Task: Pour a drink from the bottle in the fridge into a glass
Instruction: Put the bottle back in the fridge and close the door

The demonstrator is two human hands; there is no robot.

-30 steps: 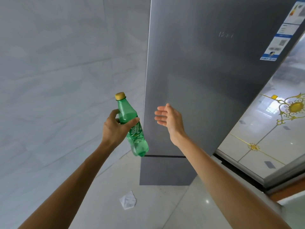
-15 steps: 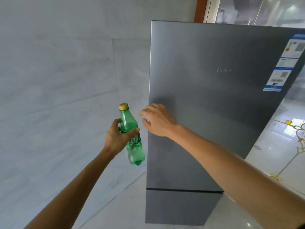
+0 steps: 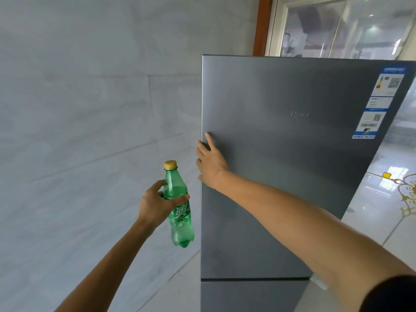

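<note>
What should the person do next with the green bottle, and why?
Probably turn away from the fridge and carry the bottle to a glass. The left hand already grips the bottle outside the fridge, its yellow cap still on. The right hand rests flat on the door's edge, and the door looks shut. No glass is in view.

Bright, even daylight, coming from approx 2 o'clock. Glare on glossy floor [image 3: 382, 212] at 3 o'clock; reflections in glass partition [image 3: 337, 25] at 1. Soft sheen on fridge door [image 3: 292, 176]. Wide-angle bending at edges; sharp overall.
</note>
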